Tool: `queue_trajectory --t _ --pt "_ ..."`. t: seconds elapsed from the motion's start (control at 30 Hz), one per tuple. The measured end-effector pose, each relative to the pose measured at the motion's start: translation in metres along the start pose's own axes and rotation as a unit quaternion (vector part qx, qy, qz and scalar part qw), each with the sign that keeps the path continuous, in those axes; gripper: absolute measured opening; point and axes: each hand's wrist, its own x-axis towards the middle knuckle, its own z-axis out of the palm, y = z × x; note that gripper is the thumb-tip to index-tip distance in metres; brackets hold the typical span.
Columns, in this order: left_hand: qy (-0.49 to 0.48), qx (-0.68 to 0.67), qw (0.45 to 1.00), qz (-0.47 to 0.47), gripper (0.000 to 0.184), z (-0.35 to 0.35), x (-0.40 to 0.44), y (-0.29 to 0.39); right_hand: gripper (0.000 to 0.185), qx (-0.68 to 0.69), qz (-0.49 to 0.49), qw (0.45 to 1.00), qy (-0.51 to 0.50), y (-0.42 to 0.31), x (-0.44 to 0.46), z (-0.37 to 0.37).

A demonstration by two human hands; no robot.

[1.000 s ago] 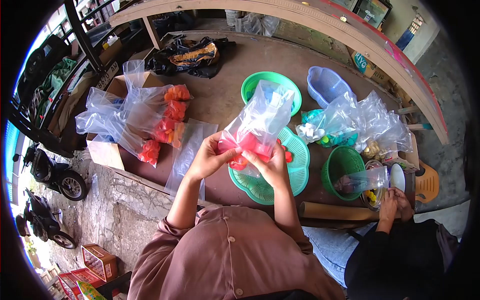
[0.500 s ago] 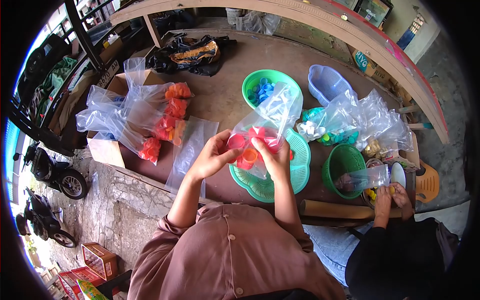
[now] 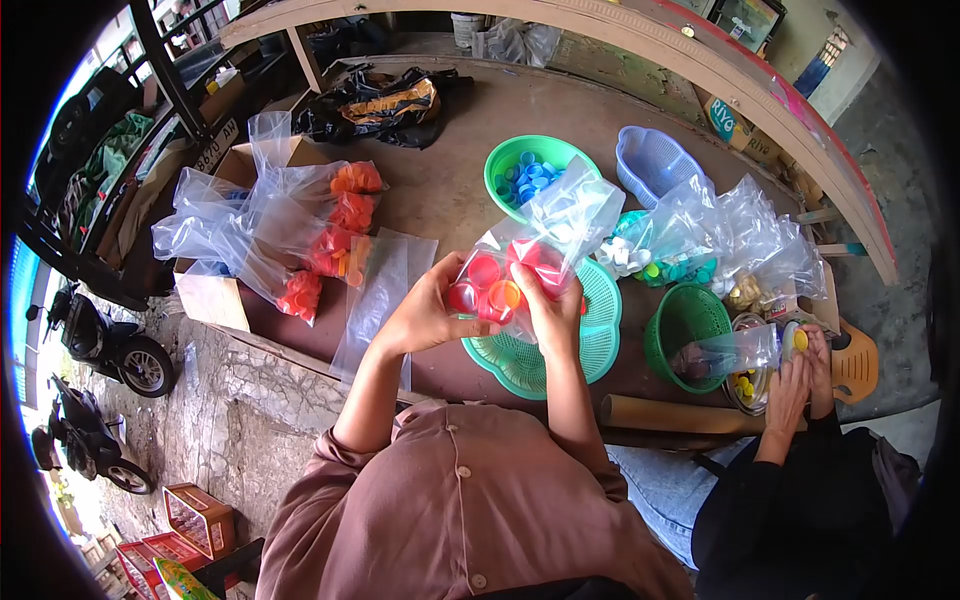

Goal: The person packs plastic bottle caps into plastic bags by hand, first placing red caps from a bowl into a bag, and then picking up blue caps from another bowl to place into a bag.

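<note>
Between my two hands is a clear plastic bag point(image 3: 570, 212) with several red and orange bottle caps point(image 3: 486, 270) inside. My left hand point(image 3: 425, 312) grips the bag's left side, its fingers partly behind it. My right hand point(image 3: 553, 318) holds the right side, thumb pressed on the front over the caps. The bag's loose upper end points up and to the right. Right below my hands stands a turquoise scalloped basket point(image 3: 600, 345), partly hidden by them. A flat clear bag point(image 3: 375, 300) lies on the table left of my left hand.
Bags of orange-red caps point(image 3: 352, 212) lie by a cardboard box on the left. Beyond my hands are a green basin point(image 3: 492, 180) of blue caps and a lilac basin point(image 3: 650, 165). At right, a co-worker's hands point(image 3: 797, 385) handle yellow caps beside a green basket point(image 3: 660, 345).
The bag has tilted in my hands, its loose end swinging to the right, and more of the caps face me. The co-worker's hands have moved right and up.
</note>
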Motion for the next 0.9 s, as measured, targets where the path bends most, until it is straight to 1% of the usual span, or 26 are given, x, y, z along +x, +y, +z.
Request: queue_trajectory --t 0.03,0.1,0.17,0.23,0.27,0.3,0.33,0.47,0.57,0.63,0.7,0.8,0.87,0.9 --pt "0.001 -0.028 0.999 0.032 0.064 0.001 0.000 -0.002 0.022 0.015 0.002 1.000 0.003 -0.001 0.000 0.000" --pt "0.000 -0.035 0.999 0.018 0.067 -0.002 0.001 -0.003 0.023 0.030 0.003 1.000 0.005 -0.002 0.000 0.000" --pt "-0.001 -0.042 0.999 0.006 0.069 -0.002 0.001 -0.002 0.025 0.020 0.009 1.000 -0.018 -0.002 0.000 -0.001" --pt "0.060 -0.063 0.996 0.014 0.077 0.004 0.003 0.001 0.025 0.017 0.006 1.000 -0.022 0.000 -0.001 0.000" --pt "0.060 -0.063 0.996 0.015 0.077 0.005 0.003 0.003 0.025 0.015 0.003 1.000 -0.026 0.000 -0.001 0.000" --pt "0.086 0.044 0.995 0.023 0.081 0.006 0.004 0.007 0.025 0.015 0.003 1.000 -0.026 0.000 0.000 0.000" --pt "0.112 0.149 0.982 0.029 0.086 0.007 0.004 0.010 0.025 0.007 -0.002 0.999 -0.033 -0.001 0.000 0.000" --pt "0.128 0.174 0.976 0.031 0.092 0.010 0.007 0.018 0.024 -0.008 0.006 0.999 -0.035 -0.002 -0.001 0.000" --pt "0.124 0.135 0.982 0.034 0.095 0.003 0.005 0.010 0.024 0.019 0.007 1.000 -0.018 -0.003 -0.001 -0.001" --pt "0.100 0.209 0.970 0.072 0.100 0.002 -0.001 0.010 0.025 0.015 0.014 1.000 -0.016 -0.005 0.000 -0.002" --pt "0.105 0.223 0.967 0.070 0.101 0.004 -0.001 0.008 0.025 0.012 0.021 1.000 -0.016 -0.004 -0.001 -0.002" --pt "0.112 0.230 0.964 0.073 0.103 0.004 -0.003 0.011 0.025 0.018 0.003 1.000 -0.017 -0.001 -0.001 -0.002" --pt "0.111 0.223 0.966 0.076 0.104 0.004 -0.003 0.013 0.026 0.022 0.025 0.999 -0.023 -0.002 -0.001 -0.003" --pt "0.104 0.232 0.963 0.092 0.103 0.003 -0.004 0.013 0.026 0.022 0.025 0.999 -0.024 -0.002 0.000 -0.002"
